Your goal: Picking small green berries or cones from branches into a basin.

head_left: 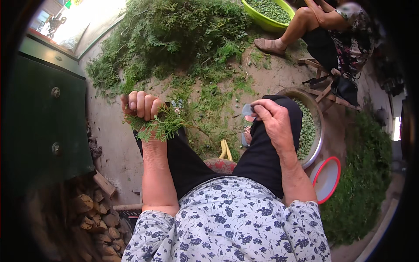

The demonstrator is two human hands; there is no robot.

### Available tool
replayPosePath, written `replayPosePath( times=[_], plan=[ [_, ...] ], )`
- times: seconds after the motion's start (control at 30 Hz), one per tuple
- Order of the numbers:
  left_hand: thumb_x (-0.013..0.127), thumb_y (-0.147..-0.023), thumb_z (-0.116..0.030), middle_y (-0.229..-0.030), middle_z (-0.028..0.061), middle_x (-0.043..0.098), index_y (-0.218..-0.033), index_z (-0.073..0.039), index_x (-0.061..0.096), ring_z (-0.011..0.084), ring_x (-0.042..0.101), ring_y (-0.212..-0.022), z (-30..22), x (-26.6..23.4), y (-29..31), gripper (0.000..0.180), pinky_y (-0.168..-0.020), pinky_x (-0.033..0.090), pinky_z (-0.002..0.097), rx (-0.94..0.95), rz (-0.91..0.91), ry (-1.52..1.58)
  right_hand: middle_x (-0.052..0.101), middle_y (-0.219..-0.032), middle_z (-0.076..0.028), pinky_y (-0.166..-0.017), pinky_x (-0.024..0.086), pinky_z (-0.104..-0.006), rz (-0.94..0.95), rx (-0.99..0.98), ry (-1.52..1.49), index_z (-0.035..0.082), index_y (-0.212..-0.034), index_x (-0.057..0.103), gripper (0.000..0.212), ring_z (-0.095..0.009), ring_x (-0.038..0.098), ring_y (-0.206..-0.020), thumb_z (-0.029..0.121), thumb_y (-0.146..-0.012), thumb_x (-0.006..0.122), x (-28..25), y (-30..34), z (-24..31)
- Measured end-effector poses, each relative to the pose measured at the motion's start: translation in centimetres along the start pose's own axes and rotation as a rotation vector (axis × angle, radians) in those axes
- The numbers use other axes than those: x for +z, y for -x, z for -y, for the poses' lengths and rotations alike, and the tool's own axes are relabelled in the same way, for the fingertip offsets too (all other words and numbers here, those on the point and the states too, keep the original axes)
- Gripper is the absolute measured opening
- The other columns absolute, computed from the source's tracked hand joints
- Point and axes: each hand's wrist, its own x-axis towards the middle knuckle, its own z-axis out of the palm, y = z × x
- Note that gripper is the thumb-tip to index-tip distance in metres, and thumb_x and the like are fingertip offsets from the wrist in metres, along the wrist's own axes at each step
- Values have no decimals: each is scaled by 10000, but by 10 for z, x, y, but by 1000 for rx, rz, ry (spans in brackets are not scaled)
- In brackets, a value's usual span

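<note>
My left hand (pixel 144 106) is closed in a fist around a green conifer sprig (pixel 168 123) above my left knee. The sprig's flat, scaly foliage spreads toward the middle, and its thin stem reaches between my knees. Over my right thigh is my right hand (pixel 276 124), its thumb and fingertips pinched together; whatever may be between them is too small to make out. Just right of that hand stands a metal basin (pixel 320 136), partly behind my right knee, with many small green cones (pixel 308 131) in it.
A large heap of conifer branches (pixel 174 39) lies ahead, with scattered sprigs on the ground. Beyond it are a lime-green basin (pixel 285 27) of cones and a seated person (pixel 340 26). At right, a red-rimmed white basin (pixel 330 180) leans near more greenery (pixel 362 196). Firewood (pixel 102 222) lies left.
</note>
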Motion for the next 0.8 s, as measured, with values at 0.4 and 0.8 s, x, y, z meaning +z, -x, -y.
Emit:
replayPosePath(
  times=[0.4,0.8],
  plan=[
    [414,-928,-247,-490,-3,382,-660,-44,495,80,314,-407,16,-7,13,346,-393,274,230,-99,80,-270,565,-747,-34,-535,492,-284,98,633,-735,45,-825,519,94,-141,566,-621,51,-788,605,95,-32,-49],
    [656,-754,-120,-910,59,617,-984,1,611,108,553,-810,62,-35,32,265,-692,436,257,-458,-506,-1349,503,-523,-76,-497,375,-304,74,111,-165,-27,-641,547,204,-121,432,-496,112,-765,631,96,-19,-54]
  ],
)
